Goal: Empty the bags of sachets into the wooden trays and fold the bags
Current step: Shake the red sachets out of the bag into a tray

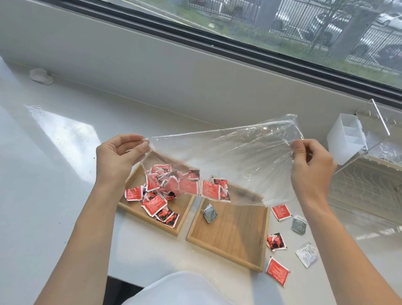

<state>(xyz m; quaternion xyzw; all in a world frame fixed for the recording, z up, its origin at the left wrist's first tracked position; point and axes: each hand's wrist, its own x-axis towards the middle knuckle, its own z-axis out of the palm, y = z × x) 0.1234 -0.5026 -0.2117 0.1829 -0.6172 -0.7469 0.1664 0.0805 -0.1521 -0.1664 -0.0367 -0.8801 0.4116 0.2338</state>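
Left hand [117, 155] and right hand [311, 164] pinch clear bag [230, 154] corners; red sachets [169, 186] seemingly spilling onto left tray [184, 213]

No text is resolving legibly anywhere. The red sachets [154, 204] in the left wooden tray [143, 213] and on the counter [51, 165] are carrying white print, but it is blurring out, too small to read. The grey sachet [209, 214] in the right wooden tray [227, 235] and the white sachet [307, 255] are showing dark markings, equally unreadable. The clear bag [230, 154] is showing no print.
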